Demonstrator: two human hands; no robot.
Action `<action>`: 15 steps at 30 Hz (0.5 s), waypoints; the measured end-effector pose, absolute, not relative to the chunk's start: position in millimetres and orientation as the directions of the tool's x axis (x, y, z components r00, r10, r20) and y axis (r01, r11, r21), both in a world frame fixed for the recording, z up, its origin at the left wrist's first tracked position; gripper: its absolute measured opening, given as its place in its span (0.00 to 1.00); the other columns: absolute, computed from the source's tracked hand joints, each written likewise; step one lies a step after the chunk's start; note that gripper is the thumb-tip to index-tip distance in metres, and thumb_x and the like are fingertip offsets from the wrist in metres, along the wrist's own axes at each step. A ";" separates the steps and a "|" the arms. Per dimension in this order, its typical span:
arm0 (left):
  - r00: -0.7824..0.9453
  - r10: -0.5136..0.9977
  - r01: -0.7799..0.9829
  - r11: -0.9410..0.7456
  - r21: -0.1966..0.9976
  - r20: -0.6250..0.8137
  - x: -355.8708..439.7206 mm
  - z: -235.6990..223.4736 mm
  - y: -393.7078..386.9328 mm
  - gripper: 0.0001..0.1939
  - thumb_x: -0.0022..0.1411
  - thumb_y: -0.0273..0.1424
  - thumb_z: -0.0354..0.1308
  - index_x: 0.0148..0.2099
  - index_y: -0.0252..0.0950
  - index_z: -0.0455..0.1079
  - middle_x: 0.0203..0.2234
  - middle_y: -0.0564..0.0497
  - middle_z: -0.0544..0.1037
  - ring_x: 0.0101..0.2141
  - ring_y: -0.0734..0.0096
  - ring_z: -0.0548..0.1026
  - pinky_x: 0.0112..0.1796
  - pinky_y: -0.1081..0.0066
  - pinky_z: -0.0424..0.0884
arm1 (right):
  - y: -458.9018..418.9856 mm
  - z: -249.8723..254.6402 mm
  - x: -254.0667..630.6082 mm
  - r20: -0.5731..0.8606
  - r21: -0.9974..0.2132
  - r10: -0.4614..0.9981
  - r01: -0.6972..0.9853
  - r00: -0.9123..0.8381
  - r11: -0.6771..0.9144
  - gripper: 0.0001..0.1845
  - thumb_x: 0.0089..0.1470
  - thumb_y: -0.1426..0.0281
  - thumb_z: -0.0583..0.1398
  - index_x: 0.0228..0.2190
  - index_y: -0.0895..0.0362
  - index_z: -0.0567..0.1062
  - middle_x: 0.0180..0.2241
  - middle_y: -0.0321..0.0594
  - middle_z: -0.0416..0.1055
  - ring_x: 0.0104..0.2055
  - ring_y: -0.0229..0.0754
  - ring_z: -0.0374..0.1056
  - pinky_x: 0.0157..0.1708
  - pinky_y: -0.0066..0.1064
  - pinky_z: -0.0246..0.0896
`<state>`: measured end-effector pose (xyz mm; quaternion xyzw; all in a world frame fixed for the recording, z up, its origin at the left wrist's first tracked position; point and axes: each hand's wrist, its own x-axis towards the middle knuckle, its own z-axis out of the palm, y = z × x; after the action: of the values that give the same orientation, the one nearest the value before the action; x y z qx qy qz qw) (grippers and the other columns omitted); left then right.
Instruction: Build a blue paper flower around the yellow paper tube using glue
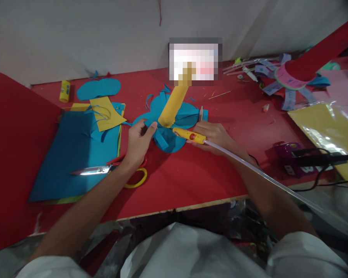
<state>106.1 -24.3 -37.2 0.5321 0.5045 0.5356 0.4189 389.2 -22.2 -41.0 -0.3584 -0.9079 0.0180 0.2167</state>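
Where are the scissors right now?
In the head view, the scissors lie left of centre beneath the left forearm, with their blades over the blue paper and yellow handle loop on the red tabletop.

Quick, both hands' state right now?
Left hand: partly curled, thumb at the blue paper cutout near the yellow tube; can't tell if gripping.
Right hand: closed, holding the yellow glue gun.

A grey wall point(104, 34) backs a red worktop point(214, 173) with a pale front edge point(211, 204). A red panel point(17, 154) rises at left; a dim shadow point(256, 29) slants across the wall.
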 end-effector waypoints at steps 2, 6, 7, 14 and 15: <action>-0.043 0.990 0.074 -0.134 0.988 0.138 106.4 -36.5 -24.9 0.22 0.62 0.48 0.69 0.31 0.38 0.65 0.23 0.57 0.62 0.24 0.76 0.57 0.24 0.72 0.54 | -21.6 -42.5 388.6 0.395 -0.166 0.643 0.637 -0.657 0.753 0.28 0.73 0.48 0.50 0.37 0.57 0.77 0.32 0.42 0.75 0.36 0.43 0.69 0.32 0.35 0.55; -0.031 0.990 0.077 -0.132 0.988 0.134 107.2 -34.7 -25.9 0.23 0.62 0.47 0.69 0.29 0.38 0.63 0.23 0.56 0.61 0.25 0.75 0.58 0.25 0.72 0.53 | -19.6 -41.9 386.6 0.387 -0.137 0.651 0.657 -0.653 0.741 0.28 0.72 0.47 0.50 0.36 0.56 0.76 0.32 0.42 0.75 0.36 0.42 0.68 0.32 0.35 0.53; -0.030 0.990 0.080 -0.132 0.988 0.135 107.3 -34.4 -26.1 0.23 0.62 0.46 0.69 0.29 0.38 0.62 0.23 0.56 0.60 0.25 0.75 0.57 0.25 0.71 0.53 | -19.1 -41.2 385.7 0.376 -0.132 0.655 0.663 -0.655 0.737 0.28 0.72 0.47 0.51 0.36 0.56 0.76 0.32 0.42 0.74 0.35 0.42 0.68 0.32 0.35 0.53; -0.015 0.990 0.100 -0.141 0.985 0.143 107.1 -34.3 -26.3 0.23 0.64 0.46 0.68 0.29 0.37 0.63 0.22 0.56 0.60 0.24 0.75 0.57 0.25 0.72 0.52 | -19.5 -36.7 379.1 0.296 -0.102 0.654 0.658 -0.696 0.746 0.28 0.73 0.49 0.50 0.35 0.57 0.75 0.32 0.42 0.73 0.35 0.42 0.66 0.32 0.35 0.50; -0.012 0.990 0.100 -0.139 0.985 0.140 107.2 -34.6 -26.2 0.23 0.64 0.46 0.68 0.29 0.37 0.63 0.23 0.56 0.60 0.24 0.75 0.57 0.25 0.72 0.52 | -19.8 -36.6 378.7 0.285 -0.098 0.663 0.667 -0.693 0.739 0.28 0.73 0.49 0.50 0.35 0.57 0.75 0.32 0.42 0.73 0.35 0.42 0.66 0.31 0.35 0.49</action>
<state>107.2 -26.2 -34.6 0.5532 0.4927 0.5131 0.4335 378.7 -19.8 -36.6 -0.3614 -0.9199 -0.0067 0.1521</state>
